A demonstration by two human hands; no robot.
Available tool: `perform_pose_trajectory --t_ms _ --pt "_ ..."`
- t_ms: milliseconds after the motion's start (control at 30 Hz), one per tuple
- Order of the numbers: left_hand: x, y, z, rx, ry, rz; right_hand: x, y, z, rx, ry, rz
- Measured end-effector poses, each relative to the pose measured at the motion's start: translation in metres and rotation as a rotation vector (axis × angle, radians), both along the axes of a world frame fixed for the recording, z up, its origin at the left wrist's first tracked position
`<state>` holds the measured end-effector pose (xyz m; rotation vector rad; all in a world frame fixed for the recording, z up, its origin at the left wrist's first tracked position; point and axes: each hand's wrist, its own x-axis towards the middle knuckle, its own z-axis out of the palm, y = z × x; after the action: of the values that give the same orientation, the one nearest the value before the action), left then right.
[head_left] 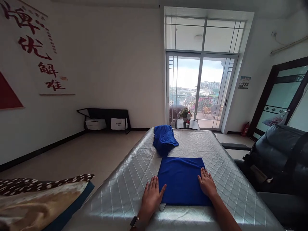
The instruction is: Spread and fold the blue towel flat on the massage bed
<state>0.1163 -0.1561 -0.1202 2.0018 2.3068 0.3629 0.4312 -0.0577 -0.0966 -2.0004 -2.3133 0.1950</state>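
Both hands, left hand [151, 194] and right hand [207, 183], lie flat and released on the folded blue cloth [182, 179], while the crumpled blue cloth [165, 138] behind it on the desk [120, 189] remains unfolded.

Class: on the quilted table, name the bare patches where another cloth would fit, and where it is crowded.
Bare: the silver table left of the left hand; the strip right of the right hand to the table's edge; the far right corner. Crowded: the centre, with the folded blue cloth and bunched blue cloth.

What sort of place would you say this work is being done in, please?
Probably a plain room in a flat or small office: a silver quilted table holding a folded blue cloth, a sliding glass balcony door, and red characters on the wall.
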Motion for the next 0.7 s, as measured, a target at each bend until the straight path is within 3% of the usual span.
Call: perform_pose_trajectory --t_ms 100,267,367,433,500,700 --pt "0.039 0.020 0.010 0.091 -0.014 -0.080 0.002 -0.001 -0.003 0.008 0.014 0.003" --pt "0.140 0.056 0.024 0.159 -0.110 -0.462 0.003 -0.003 0.000 0.019 0.009 0.011" --pt "0.172 0.071 0.021 0.149 -0.118 -0.486 0.004 -0.005 0.000 0.019 -0.005 0.019" --pt "0.168 0.077 0.015 0.119 -0.105 -0.420 0.004 -0.004 0.000 0.018 -0.012 0.016" --pt "0.146 0.080 0.008 0.093 -0.092 -0.343 0.004 -0.003 -0.002 0.016 -0.016 0.013" --pt "0.039 0.074 -0.004 0.048 -0.032 -0.117 0.003 0.002 -0.006 0.008 -0.020 0.006"
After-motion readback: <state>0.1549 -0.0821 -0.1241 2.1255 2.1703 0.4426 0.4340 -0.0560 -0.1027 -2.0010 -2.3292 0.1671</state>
